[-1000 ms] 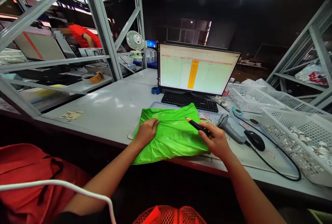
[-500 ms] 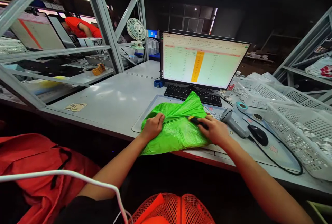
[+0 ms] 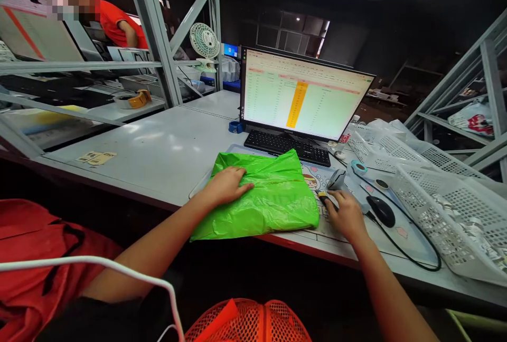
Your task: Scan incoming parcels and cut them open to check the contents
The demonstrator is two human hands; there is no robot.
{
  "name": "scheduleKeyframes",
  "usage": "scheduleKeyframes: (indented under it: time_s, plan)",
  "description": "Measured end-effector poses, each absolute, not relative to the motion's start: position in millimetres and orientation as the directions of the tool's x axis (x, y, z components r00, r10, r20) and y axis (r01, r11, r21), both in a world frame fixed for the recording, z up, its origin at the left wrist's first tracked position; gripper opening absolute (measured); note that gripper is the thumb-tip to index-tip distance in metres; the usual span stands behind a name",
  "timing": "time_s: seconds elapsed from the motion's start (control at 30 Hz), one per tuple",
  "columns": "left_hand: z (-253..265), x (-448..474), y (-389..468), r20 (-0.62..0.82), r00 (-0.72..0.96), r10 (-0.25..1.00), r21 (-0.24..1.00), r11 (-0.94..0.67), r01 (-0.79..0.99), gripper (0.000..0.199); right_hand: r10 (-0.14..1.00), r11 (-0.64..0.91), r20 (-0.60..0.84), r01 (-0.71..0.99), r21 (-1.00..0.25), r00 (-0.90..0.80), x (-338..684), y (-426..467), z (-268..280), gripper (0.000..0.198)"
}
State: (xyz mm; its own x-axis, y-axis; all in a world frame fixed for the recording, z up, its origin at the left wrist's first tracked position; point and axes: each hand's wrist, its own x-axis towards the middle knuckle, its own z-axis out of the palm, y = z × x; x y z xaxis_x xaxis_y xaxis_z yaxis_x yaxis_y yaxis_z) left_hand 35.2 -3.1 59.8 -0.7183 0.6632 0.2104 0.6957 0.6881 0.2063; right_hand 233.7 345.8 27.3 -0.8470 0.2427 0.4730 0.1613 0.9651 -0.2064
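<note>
A bright green plastic mailer bag lies at the desk's front edge, its near left corner jutting past it. My left hand rests flat on the bag's upper left part, fingers stretched out. Beside the bag's right edge, my right hand is closed around a black and yellow utility knife, its tip pointing up and left. Whether the blade is out, I cannot tell. Just behind the right hand stands a grey barcode scanner, partly hidden by it. What the bag contains is hidden.
A monitor and black keyboard stand behind the bag. On the right are a black mouse, its cable, and white perforated baskets with small bottles. A co-worker in an orange shirt leans beyond the metal frame at left.
My right hand has moved the knife off the bag to its right. My left hand has released its pinch on the plastic and flattened out. A slit-like line shows across the bag.
</note>
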Motion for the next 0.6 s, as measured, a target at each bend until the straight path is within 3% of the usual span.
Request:
scheduleKeyframes:
  time_s: [0.1,0.2,0.33,0.47,0.6]
  plan:
    - [75,30,19,0.153,-0.709,0.689,0.202,0.680,0.705,0.054,0.110,0.944,0.548,-0.085,-0.318,-0.829,204,291,50,0.035]
    - [76,25,41,0.094,-0.734,0.673,0.230,0.703,0.673,0.041,-0.030,0.936,0.416,-0.172,-0.307,-0.909,170,218,53,0.040]
    - [67,23,50,0.142,-0.801,0.581,0.241,0.765,0.597,0.040,0.022,0.956,0.266,-0.057,-0.286,-0.964,146,158,37,0.044]
    - [65,22,46,0.190,-0.828,0.528,0.223,0.798,0.560,0.045,0.026,0.933,0.235,-0.061,-0.355,-0.972,152,159,25,0.040]
    - [65,18,49,0.193,-0.825,0.531,0.213,0.798,0.564,0.044,0.027,0.938,0.211,-0.048,-0.343,-0.977,161,163,18,0.043]
